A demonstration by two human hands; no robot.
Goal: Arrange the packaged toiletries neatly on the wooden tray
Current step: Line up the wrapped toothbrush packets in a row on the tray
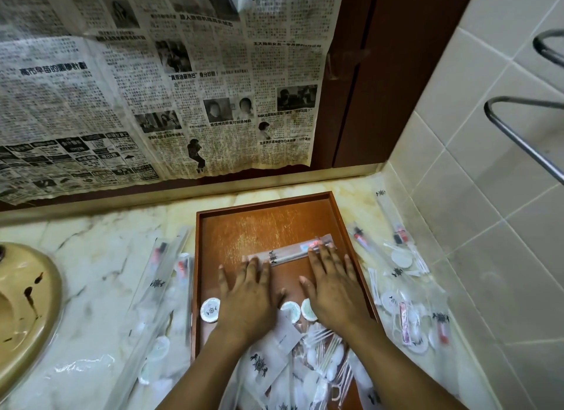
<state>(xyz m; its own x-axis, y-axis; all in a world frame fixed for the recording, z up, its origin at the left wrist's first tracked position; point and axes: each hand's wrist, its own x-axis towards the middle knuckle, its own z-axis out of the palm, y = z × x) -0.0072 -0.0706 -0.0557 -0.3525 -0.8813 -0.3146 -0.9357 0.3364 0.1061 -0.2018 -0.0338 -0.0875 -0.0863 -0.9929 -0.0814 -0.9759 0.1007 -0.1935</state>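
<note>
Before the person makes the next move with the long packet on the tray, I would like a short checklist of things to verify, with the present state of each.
1. Long toothbrush packet lies fully inside the wooden tray: ok.
2. Packet is parallel to the tray's far edge: not ok, its right end sits further back.
3. Both hands touch the packet: ok, left hand at its left end, right hand at its right end.
4. Far half of the tray is free for more rows: ok.
5. Near end of the tray is tidy: not ok, a loose pile of packets overlaps it.
6. Round soaps sit in a straight row: cannot tell, the hands cover part.
</note>
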